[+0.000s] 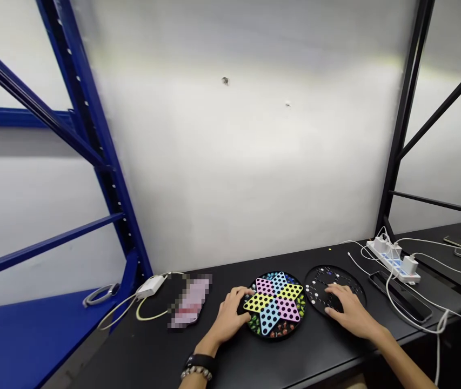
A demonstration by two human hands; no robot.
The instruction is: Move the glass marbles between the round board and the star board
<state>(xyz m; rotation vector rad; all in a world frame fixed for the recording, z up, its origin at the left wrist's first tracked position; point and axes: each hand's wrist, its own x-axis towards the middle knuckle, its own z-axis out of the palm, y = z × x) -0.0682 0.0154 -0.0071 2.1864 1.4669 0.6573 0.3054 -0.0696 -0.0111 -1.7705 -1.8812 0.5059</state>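
Note:
A round Chinese checkers board (274, 297) lies on the dark table, with a pink, yellow and blue star full of holes. Small coloured pieces fill the gaps around the star: green, red-brown, blue and teal. My left hand (230, 312) holds the board's left rim, thumb below and fingers above. To the right is a round black tray (358, 282) with holes and several small white pieces. Over its middle reaches my right hand (347, 308), thumb and fingers apart, fingertips at the tray's surface. No piece shows between them.
A white power strip (392, 261) with plugged-in chargers and loose cables stands at the right, beside a dark phone (402, 296). A pink blurred-out packet (193, 300) and a white adapter (151, 286) lie left. Blue (88, 124) and black (402, 124) rack posts flank the wall.

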